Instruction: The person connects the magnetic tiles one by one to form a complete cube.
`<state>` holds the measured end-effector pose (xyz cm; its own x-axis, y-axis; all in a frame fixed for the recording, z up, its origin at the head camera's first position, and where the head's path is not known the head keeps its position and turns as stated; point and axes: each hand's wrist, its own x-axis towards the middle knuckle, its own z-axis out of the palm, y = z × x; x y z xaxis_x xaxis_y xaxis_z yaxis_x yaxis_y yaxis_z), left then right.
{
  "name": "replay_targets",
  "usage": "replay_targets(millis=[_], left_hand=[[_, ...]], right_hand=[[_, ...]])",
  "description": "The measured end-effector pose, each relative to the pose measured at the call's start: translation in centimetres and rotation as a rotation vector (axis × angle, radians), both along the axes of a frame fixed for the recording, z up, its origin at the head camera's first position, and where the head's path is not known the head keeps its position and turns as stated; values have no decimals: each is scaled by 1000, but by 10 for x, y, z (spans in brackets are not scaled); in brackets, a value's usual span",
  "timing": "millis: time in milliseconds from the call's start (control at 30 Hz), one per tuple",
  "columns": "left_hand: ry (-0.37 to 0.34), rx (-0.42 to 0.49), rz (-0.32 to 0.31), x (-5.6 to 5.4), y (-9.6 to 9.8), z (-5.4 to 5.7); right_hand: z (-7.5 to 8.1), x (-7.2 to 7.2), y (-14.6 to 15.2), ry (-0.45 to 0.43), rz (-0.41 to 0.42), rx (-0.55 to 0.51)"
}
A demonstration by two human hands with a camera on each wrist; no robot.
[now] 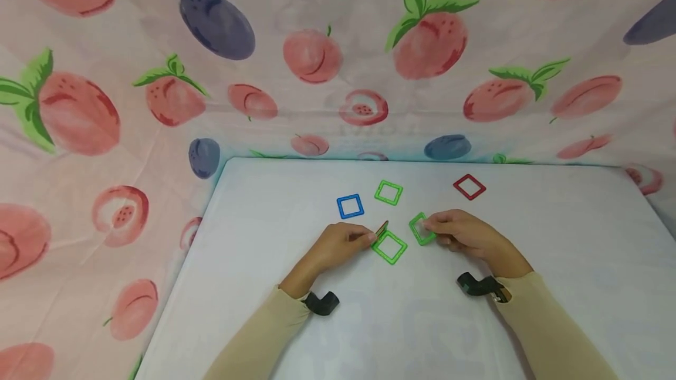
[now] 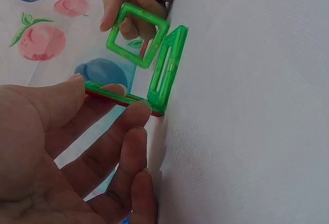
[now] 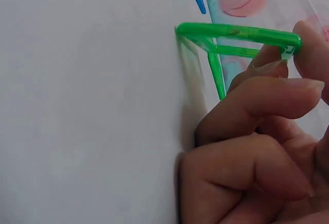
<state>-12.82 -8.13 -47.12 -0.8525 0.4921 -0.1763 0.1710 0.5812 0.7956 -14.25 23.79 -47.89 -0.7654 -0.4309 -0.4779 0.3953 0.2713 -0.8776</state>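
My left hand (image 1: 338,245) pinches an upright square frame tile (image 1: 382,228) between thumb and fingers; in the left wrist view it shows a green face with red along its underside. Its lower edge meets the side of a green square tile (image 1: 398,254) lying flat on the table, so the two form a corner. To the right, my right hand (image 1: 472,236) pinches another green square tile (image 3: 241,31) by one edge. That tile is tilted, its far edge close to the tabletop and apart from the flat green one. The lower fingers of the right hand are curled near the table.
Behind the hands lie a blue square tile (image 1: 352,215), a green square tile (image 1: 385,201) and, farther right, a red square tile (image 1: 462,193). The white table (image 1: 391,321) ends at a fruit-patterned cloth (image 1: 338,10) hanging at the back and left.
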Motion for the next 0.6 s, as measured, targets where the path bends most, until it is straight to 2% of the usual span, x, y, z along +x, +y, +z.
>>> replay_targets(millis=[200, 600], left_hand=[[5, -8, 1, 0, 1, 1], [-2, 13, -5, -1, 1, 1]], right_hand=[[1, -11, -16, -28, 21, 6], [3, -30, -31, 23, 151, -24]])
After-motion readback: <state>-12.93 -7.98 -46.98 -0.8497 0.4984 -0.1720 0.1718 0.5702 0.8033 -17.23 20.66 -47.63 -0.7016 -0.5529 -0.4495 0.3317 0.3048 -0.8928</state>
